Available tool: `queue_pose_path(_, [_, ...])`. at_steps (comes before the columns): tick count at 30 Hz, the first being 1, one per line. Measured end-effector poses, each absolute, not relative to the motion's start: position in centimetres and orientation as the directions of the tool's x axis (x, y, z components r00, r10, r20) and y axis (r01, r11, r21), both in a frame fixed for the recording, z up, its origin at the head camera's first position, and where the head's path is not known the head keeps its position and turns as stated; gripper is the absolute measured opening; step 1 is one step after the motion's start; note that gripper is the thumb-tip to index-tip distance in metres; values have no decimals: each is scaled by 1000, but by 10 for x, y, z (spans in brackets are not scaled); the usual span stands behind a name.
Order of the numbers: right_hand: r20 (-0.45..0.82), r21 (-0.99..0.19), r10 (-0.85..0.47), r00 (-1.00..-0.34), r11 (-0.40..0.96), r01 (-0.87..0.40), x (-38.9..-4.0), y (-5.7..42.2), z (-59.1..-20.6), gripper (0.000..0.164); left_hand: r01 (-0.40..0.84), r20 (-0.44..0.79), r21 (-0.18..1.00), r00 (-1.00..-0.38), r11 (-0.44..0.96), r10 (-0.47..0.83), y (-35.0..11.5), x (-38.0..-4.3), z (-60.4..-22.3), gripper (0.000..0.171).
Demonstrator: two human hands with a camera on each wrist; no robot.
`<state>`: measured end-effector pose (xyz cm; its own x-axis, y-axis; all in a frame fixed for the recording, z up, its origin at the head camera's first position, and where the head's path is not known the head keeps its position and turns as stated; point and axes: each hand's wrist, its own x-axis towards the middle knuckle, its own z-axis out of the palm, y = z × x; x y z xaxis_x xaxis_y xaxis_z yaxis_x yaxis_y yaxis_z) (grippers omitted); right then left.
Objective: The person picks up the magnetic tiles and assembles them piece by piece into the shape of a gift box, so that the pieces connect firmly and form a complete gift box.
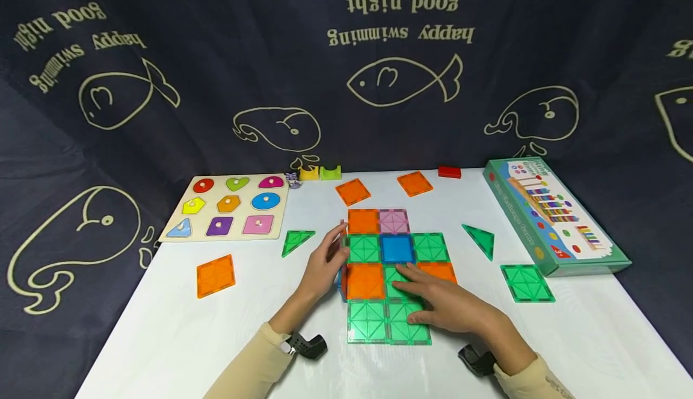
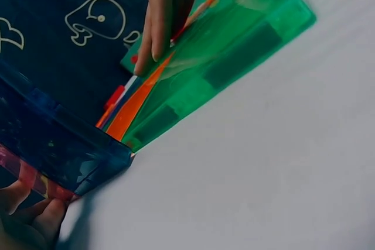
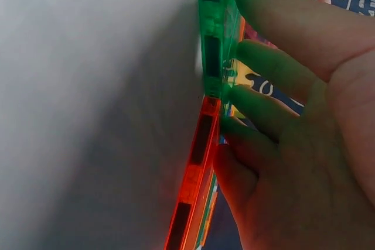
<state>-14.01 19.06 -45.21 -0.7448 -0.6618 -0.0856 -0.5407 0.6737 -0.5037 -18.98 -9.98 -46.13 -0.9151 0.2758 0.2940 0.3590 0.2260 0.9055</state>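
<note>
In the head view several square magnetic tiles form a flat patchwork on the white table: an orange tile, a pink tile, a blue tile, green tiles and others. My right hand rests on the lower right part, fingers spread over a green tile. At the patchwork's left side, my left hand has its fingertips against tile edges that stand up there. A blue tile stands tilted up from that edge in the left wrist view, left fingertips beside a reddish tile behind it.
Loose orange tiles and green triangles lie around the patchwork. A shape puzzle board stands back left, a green game box back right. Small blocks line the back edge before a dark printed cloth.
</note>
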Motion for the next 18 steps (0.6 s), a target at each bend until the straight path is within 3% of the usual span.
queue_pose_path(10, [-58,-524,-535,-843,735,-430,-140,201,-449,68,351,282,909,-914,224,290,-98,-190,-459,48])
queue_pose_path(18, [-49,-475,-611,-790,710,-519,-120,187,-446,82,355,294,913,-915,202,277,-101,-188,-459,48])
